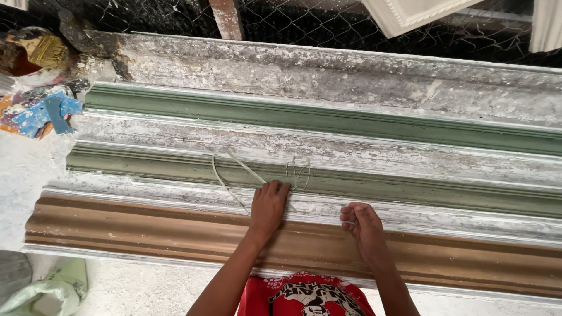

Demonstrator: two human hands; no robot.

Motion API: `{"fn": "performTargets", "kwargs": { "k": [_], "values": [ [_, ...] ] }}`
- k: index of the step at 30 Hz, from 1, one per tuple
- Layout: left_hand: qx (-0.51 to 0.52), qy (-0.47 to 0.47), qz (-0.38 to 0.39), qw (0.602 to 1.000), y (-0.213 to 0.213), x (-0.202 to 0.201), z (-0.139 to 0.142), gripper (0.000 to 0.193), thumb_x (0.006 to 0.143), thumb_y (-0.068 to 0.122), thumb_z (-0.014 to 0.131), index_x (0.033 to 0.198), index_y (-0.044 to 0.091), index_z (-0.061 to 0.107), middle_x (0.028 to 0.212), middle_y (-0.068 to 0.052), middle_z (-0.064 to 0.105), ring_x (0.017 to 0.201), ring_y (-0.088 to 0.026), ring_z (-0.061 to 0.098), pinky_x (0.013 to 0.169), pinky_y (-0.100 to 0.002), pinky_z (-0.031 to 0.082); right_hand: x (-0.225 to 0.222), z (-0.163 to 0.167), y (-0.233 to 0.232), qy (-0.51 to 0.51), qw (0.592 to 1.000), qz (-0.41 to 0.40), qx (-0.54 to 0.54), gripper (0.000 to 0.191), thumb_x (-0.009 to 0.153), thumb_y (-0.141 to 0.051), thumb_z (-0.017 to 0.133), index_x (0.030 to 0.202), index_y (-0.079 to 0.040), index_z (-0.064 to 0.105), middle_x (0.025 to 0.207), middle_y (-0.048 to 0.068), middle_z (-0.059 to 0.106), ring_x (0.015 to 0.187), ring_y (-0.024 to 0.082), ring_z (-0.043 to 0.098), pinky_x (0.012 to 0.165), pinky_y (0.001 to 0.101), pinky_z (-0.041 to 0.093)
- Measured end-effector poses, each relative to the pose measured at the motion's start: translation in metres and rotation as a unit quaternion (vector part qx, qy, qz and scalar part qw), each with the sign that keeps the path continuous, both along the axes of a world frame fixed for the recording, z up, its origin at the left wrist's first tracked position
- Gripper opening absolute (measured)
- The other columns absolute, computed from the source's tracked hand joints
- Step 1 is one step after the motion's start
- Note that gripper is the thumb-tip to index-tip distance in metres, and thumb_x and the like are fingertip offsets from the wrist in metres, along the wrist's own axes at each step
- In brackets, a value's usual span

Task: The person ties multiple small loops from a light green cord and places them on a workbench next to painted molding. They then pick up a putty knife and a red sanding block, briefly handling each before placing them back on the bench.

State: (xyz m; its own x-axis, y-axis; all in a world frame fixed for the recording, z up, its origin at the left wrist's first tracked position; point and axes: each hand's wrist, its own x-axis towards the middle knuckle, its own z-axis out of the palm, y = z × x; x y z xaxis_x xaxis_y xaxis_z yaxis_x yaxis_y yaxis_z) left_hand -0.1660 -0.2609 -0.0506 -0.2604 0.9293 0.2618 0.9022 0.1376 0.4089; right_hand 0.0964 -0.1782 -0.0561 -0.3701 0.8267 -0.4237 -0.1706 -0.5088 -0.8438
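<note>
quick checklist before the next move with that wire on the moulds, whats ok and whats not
1. Left hand on the wire: ok, fingertips press it where the strands meet on the white ledge.
2. Right hand free: ok, curled on the brown mould, holding nothing that shows.
3. Wire loop in reach: ok, it lies on the lower green mould just above the left hand.
4. Wire free of snags: cannot tell, strands too thin to follow.
5. Moulds steady: ok, the three lie flat, side by side.
6. Brush out of the way: ok, far at the top left corner.
</note>
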Motion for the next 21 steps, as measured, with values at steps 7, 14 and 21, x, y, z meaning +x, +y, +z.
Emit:
{"fn": "performTargets", "kwargs": {
  "k": [7,14,21],
  "values": [
    [-0.027,0.075,-0.033,0.996,-0.014,-0.014,-0.001,0.038,0.081,0.001,0.063,0.116,0.013,0.068,0.126,-0.014,0.057,0.115,-0.032,0.054,0.094,-0.045,0.045,-0.01,0.006,-0.007,-0.023,1.0,0.02,-0.005,0.023,0.106,-0.02,0.048,0.115,-0.005,0.062,0.107,0.011,0.069,0.094,0.019,0.066,0.083,0.0363,0.055],
    [-0.037,0.055,-0.021,0.998,-0.02,-0.029,-0.002,0.044,0.076,-0.004,0.065,0.115,0.016,0.069,0.133,-0.01,0.056,0.125,-0.032,0.051,0.1,-0.045,0.043,-0.016,0.002,-0.009,-0.034,0.999,0.037,-0.001,0.021,0.106,-0.018,0.048,0.114,-0.005,0.062,0.106,0.011,0.07,0.093,0.019,0.066,0.082,0.0358,0.055],
    [0.11,0.011,-0.114,0.987,-0.032,0.022,0.058,0.037,0.074,0.008,0.076,0.109,0.008,0.066,0.123,-0.014,0.064,0.122,-0.033,0.057,0.098,-0.05,0.039,-0.033,0.022,-0.027,-0.007,0.987,0.159,-0.034,0.053,0.105,-0.043,0.036,0.119,-0.001,0.064,0.106,0.016,0.076,0.092,0.023,0.07,0.08,0.0352,0.059]
  ]
}}
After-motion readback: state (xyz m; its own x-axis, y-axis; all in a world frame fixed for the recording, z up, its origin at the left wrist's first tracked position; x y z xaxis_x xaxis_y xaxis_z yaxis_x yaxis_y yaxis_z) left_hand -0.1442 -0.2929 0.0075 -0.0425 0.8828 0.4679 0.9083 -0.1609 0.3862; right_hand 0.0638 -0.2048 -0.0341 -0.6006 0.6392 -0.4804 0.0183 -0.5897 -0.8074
